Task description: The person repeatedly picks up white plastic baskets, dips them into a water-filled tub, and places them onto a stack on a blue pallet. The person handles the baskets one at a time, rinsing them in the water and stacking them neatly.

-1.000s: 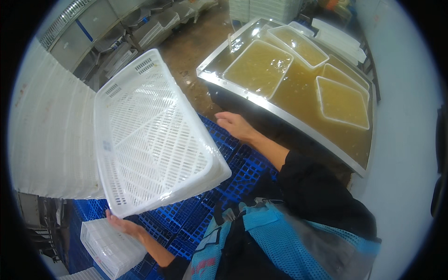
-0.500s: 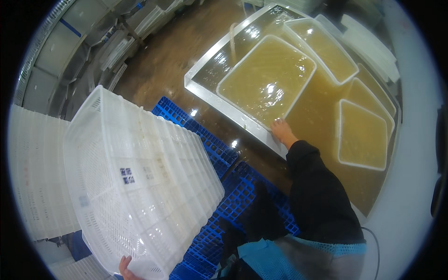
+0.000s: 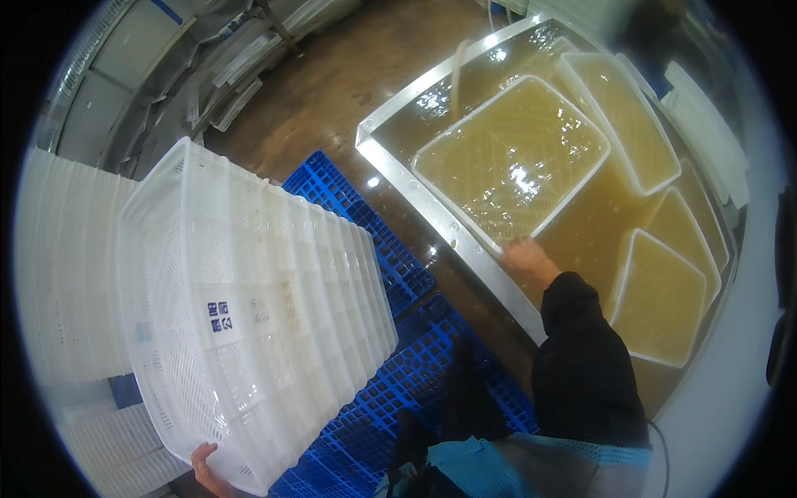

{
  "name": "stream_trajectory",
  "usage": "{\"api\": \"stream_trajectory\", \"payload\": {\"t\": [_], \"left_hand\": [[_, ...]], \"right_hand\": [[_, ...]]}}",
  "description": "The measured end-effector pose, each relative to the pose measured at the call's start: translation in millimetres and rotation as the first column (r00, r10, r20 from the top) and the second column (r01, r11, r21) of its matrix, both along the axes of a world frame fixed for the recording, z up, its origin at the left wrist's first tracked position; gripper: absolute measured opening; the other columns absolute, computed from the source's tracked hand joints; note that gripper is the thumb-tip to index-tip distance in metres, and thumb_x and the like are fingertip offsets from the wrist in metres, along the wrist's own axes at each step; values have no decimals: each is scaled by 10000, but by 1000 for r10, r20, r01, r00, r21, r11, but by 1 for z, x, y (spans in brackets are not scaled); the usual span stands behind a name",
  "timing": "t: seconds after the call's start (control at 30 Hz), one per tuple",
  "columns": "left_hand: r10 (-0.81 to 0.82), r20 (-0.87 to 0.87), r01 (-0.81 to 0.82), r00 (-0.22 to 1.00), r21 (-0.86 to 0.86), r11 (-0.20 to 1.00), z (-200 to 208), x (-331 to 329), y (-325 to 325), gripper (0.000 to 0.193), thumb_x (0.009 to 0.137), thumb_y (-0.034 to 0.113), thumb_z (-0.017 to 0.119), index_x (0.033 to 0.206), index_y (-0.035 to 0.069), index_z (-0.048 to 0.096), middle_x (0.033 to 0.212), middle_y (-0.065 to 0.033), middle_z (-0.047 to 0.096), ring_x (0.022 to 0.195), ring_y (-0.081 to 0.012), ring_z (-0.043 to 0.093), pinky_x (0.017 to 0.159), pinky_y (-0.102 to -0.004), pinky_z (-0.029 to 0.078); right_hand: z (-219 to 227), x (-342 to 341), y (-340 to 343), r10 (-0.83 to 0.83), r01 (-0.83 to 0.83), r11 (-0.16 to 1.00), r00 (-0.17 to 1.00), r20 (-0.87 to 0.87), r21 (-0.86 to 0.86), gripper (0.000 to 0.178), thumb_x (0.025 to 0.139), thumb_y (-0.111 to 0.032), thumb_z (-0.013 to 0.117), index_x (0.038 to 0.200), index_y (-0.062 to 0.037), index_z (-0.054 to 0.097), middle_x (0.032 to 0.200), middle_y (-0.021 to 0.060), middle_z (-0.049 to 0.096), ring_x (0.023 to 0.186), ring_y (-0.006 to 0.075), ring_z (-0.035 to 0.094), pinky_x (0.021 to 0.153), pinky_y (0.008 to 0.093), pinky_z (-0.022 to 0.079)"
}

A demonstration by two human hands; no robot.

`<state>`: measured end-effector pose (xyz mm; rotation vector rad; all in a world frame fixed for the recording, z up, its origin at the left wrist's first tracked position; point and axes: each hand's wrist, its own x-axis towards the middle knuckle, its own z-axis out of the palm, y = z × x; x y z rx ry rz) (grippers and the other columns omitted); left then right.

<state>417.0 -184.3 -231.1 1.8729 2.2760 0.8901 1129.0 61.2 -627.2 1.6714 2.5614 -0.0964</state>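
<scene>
My left hand [image 3: 209, 470] is closed over the near lower rim of the top white plastic crate [image 3: 158, 324] in a tall stack [image 3: 282, 307]. The stack's slatted sides run away down to the floor. On the right, my right hand [image 3: 530, 259] grips the near corner of a large white perforated crate [image 3: 510, 158]. That crate lies in murky yellow-brown water [image 3: 573, 224] inside a metal tank [image 3: 427, 199], close to the tank's near-left wall. Water covers most of its inside. Where the fingertips of both hands wrap round the rims is partly hidden.
More white crates [image 3: 664, 295] lie tilted in the tank's right side. Blue plastic pallets [image 3: 398, 382] cover the floor between stack and tank. Another crate stack [image 3: 70, 274] stands at far left. A hose [image 3: 457, 79] hangs over the tank's far edge. The brown floor [image 3: 340, 75] looks wet.
The whole view has turned slightly, so the tank and its crates sit farther right and lower. Both hands keep their holds on the crate rims.
</scene>
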Motion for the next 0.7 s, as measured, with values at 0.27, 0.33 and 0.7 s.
{"api": "stream_trajectory", "payload": {"t": [0.27,0.33,0.7], "left_hand": [[-3,17,3,1000,9,1000,5,10,5,481,985,310,326,848,-34,632,877,-134,630,898,-283,579,872,-399,421],[-26,-6,26,1000,20,999,6,14,6,470,988,298,326,845,-26,635,874,-135,631,884,-273,578,857,-389,424],[28,-43,-21,999,154,988,16,34,7,404,973,231,363,802,13,658,855,-118,651,850,-269,574,820,-364,397]], "right_hand": [[131,15,14,-41,38,998,995,-91,-41,338,887,-357,533,779,-53,636,788,143,653,803,304,631,775,429,455],[167,17,22,-45,56,997,982,-184,59,319,886,-335,553,767,-46,616,765,149,636,785,321,612,783,440,425],[371,90,102,-174,561,805,532,-828,191,259,915,-251,604,878,2,647,701,58,593,666,125,509,627,311,420]]}}
